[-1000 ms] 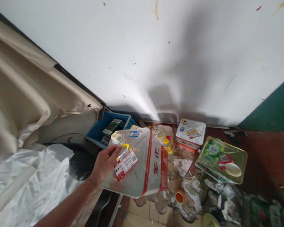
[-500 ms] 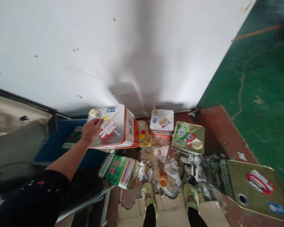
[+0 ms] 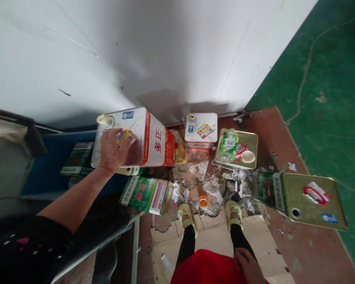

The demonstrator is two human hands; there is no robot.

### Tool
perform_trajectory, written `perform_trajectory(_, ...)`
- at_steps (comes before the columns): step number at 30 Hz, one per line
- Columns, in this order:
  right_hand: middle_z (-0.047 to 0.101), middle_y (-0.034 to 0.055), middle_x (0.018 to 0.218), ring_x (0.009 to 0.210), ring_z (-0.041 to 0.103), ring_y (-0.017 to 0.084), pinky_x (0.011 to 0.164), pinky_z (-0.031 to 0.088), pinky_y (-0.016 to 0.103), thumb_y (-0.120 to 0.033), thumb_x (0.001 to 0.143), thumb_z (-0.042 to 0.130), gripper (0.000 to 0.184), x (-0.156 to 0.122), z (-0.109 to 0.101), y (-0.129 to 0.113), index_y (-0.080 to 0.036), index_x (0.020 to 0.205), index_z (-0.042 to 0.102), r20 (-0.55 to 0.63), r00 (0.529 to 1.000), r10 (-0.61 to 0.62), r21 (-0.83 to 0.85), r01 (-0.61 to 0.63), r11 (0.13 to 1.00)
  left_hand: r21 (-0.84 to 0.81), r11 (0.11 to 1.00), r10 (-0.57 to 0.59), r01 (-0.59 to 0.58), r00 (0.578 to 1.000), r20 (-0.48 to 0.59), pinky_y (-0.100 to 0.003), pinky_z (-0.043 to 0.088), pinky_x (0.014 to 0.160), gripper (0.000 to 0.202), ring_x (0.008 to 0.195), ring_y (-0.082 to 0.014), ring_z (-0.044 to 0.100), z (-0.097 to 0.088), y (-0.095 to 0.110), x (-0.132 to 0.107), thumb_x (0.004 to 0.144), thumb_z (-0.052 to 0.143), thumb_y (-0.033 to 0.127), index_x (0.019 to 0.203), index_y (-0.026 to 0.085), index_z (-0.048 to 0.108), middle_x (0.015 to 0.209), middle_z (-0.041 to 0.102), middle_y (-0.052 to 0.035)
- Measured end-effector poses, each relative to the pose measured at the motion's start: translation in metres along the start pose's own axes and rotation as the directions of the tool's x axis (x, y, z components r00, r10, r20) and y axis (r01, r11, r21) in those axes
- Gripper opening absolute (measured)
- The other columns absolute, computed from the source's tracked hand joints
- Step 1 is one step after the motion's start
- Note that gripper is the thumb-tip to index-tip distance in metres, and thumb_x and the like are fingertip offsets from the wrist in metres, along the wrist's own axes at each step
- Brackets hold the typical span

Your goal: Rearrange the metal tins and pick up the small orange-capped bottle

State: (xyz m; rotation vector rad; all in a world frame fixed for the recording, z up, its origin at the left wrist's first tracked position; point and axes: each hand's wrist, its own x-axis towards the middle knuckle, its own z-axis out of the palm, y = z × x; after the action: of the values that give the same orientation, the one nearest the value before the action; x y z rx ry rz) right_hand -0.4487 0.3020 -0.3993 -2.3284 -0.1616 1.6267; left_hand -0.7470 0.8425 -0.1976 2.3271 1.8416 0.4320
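My left hand (image 3: 113,152) is closed over the yellow handle and red tag on top of a silver square tin (image 3: 154,136) with a red band, held above the blue crate (image 3: 44,169). A cream cap (image 3: 105,120) sits at the tin's far corner. My right hand (image 3: 250,265) rests low on the red cloth (image 3: 204,268) over my leg; its fingers run out of the picture. My feet in pale green clogs (image 3: 185,213) stand on the tiled floor below.
A green tin (image 3: 144,195) lies on its side under the held one. By the white wall (image 3: 165,51) stand a white tin (image 3: 201,128) and a gold tin (image 3: 248,138) with a green bottle (image 3: 228,145) on it. A big gold tin (image 3: 309,195) lies right. Paper scraps litter the floor.
The view has swung down and right, bringing my legs and right hand into sight. My left hand has carried the silver tin left, over the blue crate, still gripping its top.
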Motion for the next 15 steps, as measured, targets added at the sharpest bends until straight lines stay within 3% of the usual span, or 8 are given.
perform_trajectory(3, 0.072, 0.0051, 0.083, 0.078, 0.070, 0.022, 0.072, 0.059, 0.033, -0.071, 0.064, 0.063, 0.059, 0.018, -0.008, -0.023, -0.020, 0.094, 0.067, -0.006, 1.000, 0.012, 0.155, -0.011, 0.988, -0.023, 0.999, 0.030, -0.031, 0.999, -0.044, -0.047, 0.036, 0.116, 0.050, 0.125, -0.0245, 0.049, 0.003, -0.012, -0.019, 0.096, 0.053, 0.039, 0.128, 0.001, 0.054, 0.129, 0.058, -0.0120)
perform_trajectory(6, 0.074, 0.0067, 0.080, 0.076, 0.069, 0.025, 0.068, 0.057, 0.035, -0.071, 0.051, 0.065, 0.065, 0.029, -0.024, -0.049, -0.021, 0.092, 0.066, -0.049, 0.999, 0.018, 0.240, -0.006, 0.971, -0.061, 0.997, 0.047, -0.052, 0.996, -0.079, -0.053, 0.040, 0.114, 0.052, 0.128, -0.0288, 0.051, 0.006, -0.021, -0.034, 0.095, 0.052, 0.042, 0.128, 0.002, 0.054, 0.131, 0.058, -0.0152)
perform_trajectory(11, 0.073, 0.0084, 0.075, 0.073, 0.069, 0.026, 0.065, 0.055, 0.036, -0.073, 0.050, 0.063, 0.066, 0.033, -0.042, -0.077, -0.019, 0.088, 0.068, -0.107, 0.994, -0.001, 0.262, 0.029, 0.965, -0.092, 0.993, 0.053, -0.078, 0.967, -0.248, -0.060, 0.036, 0.117, 0.047, 0.137, -0.0348, 0.044, 0.008, -0.010, -0.065, 0.098, 0.050, 0.041, 0.135, 0.011, 0.053, 0.140, 0.049, -0.0119)
perform_trajectory(15, 0.067, 0.0053, 0.063, 0.060, 0.063, 0.023, 0.057, 0.050, 0.034, -0.075, 0.053, 0.062, 0.065, 0.044, -0.049, -0.087, -0.017, 0.081, 0.069, -0.111, 0.993, -0.050, 0.211, 0.073, 0.975, -0.134, 0.988, 0.033, -0.074, 0.958, -0.285, -0.060, 0.045, 0.109, 0.045, 0.138, -0.0368, 0.041, 0.022, 0.018, -0.120, 0.097, 0.054, 0.034, 0.141, 0.022, 0.050, 0.145, 0.043, -0.0116)
